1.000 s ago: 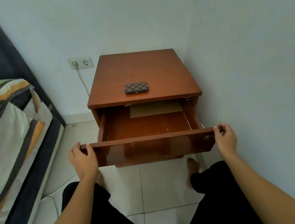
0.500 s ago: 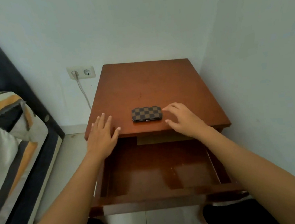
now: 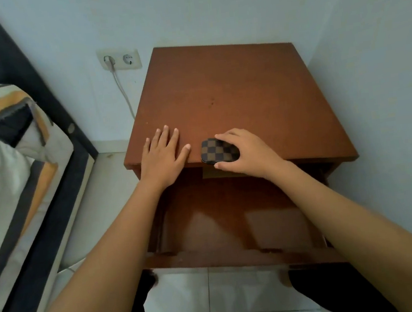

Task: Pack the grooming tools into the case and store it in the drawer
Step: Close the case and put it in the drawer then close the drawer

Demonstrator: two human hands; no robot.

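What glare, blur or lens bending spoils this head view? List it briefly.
Head view: dim, cool light; soft glare patches on the drawer floor; wide-angle bending bows the bed edge and the nightstand sides; the checkered case under the right hand looks slightly soft; the left hand is fairly sharp.
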